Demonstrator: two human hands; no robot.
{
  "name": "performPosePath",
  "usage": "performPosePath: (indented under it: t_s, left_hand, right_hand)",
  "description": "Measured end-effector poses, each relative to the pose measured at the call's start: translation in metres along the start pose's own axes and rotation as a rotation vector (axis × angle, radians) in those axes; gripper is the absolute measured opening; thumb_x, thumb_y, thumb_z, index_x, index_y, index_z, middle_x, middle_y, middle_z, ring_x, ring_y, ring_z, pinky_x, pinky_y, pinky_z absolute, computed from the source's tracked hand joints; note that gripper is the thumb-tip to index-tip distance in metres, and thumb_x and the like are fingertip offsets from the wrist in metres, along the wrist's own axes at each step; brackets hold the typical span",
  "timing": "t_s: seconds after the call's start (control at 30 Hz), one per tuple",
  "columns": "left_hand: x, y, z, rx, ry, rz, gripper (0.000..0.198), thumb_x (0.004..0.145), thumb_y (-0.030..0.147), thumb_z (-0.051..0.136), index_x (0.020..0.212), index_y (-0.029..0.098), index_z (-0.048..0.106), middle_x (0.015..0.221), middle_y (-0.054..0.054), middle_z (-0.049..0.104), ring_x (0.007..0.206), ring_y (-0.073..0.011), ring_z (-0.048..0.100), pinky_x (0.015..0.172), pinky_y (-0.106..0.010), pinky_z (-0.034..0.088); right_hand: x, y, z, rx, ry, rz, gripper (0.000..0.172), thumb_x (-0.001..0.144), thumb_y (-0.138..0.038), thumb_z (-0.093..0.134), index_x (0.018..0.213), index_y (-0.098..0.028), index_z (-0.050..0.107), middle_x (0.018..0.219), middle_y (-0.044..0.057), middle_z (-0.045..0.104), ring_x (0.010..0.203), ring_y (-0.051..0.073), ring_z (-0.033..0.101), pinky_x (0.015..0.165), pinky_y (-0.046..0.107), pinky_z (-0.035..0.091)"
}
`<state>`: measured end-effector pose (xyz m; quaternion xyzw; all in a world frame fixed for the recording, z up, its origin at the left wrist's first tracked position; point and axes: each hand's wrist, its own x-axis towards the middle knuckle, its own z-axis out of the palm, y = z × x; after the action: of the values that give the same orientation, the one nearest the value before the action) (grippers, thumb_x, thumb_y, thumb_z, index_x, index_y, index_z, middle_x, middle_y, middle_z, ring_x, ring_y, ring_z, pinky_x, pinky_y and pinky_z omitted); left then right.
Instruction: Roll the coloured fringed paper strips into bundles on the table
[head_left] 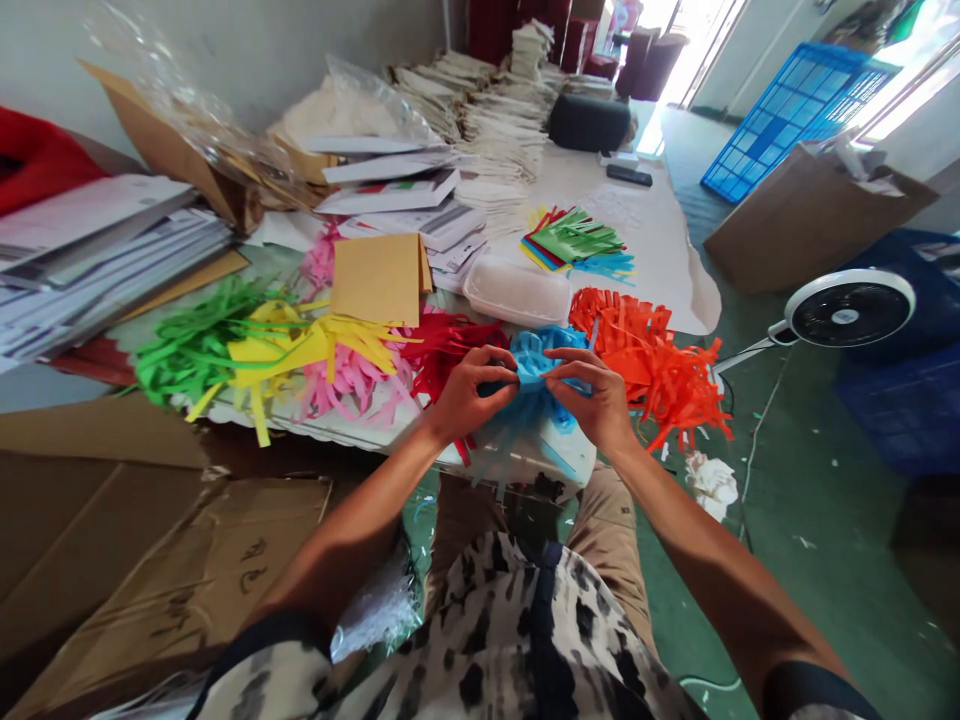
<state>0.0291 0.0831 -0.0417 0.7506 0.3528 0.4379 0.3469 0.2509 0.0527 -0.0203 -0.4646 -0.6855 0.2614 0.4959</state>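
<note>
Head view, looking down past my lap: my left hand [466,395] and right hand [589,395] meet over a bunch of blue paper strips [536,362]. Both are nearly closed, fingers and thumbs pinching the bunch from either side, which seems to hold it firm at the middle while its loose ends hang free. Under my grip, a white board [559,462] juts from the table's near edge toward my knees. Close on both sides lie red paper strips [450,350] and orange paper strips [645,365], with pink paper strips [349,380], yellow paper strips [315,340] and green paper strips [199,340] further left, each colour heaped apart, probably to keep them from mixing. Beyond sit a white plastic food box [517,290], a kraft card [379,280] and a small fanned stack of coloured fringes [577,245], then piles of printed sheets [397,195] and, far off, a blue plastic crate [787,120]
</note>
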Motion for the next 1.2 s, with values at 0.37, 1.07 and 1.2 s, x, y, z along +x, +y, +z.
performPosePath:
  t_s: [0.37, 1.07, 1.2]
  left_hand:
    - [0.002, -0.001, 0.002, 0.115, 0.067, 0.109, 0.007, 0.091, 0.019, 0.072, 0.088, 0.023, 0.077, 0.105, -0.006, 0.070, 0.106, -0.0209, 0.064, 0.100, -0.041, 0.053]
    - [0.013, -0.016, -0.014, 0.822, 0.099, 0.225, 0.016, 0.102, 0.026, 0.060, 0.100, 0.024, 0.076, 0.114, -0.008, 0.071, 0.116, -0.0279, 0.059, 0.099, -0.043, 0.045]
    - [0.026, -0.025, -0.029, 0.756, 0.221, 0.206, 0.010, 0.102, 0.027, 0.061, 0.102, 0.025, 0.071, 0.109, -0.006, 0.072, 0.110, -0.0261, 0.063, 0.101, -0.043, 0.046]
  right_hand:
    - [0.000, -0.001, 0.004, 0.010, 0.011, 0.009, 0.008, 0.090, -0.026, 0.074, 0.085, -0.029, 0.080, 0.117, 0.005, 0.079, 0.108, 0.024, 0.074, 0.103, 0.047, 0.056]
    - [0.014, -0.012, -0.021, 0.086, 0.206, -0.030, 0.007, 0.094, -0.030, 0.071, 0.088, -0.029, 0.074, 0.119, 0.004, 0.078, 0.117, 0.028, 0.071, 0.101, 0.051, 0.056]
    - [0.025, -0.027, -0.051, 0.132, 0.362, -0.117, 0.008, 0.093, -0.028, 0.073, 0.085, -0.028, 0.075, 0.119, 0.004, 0.078, 0.123, 0.030, 0.069, 0.107, 0.057, 0.049]
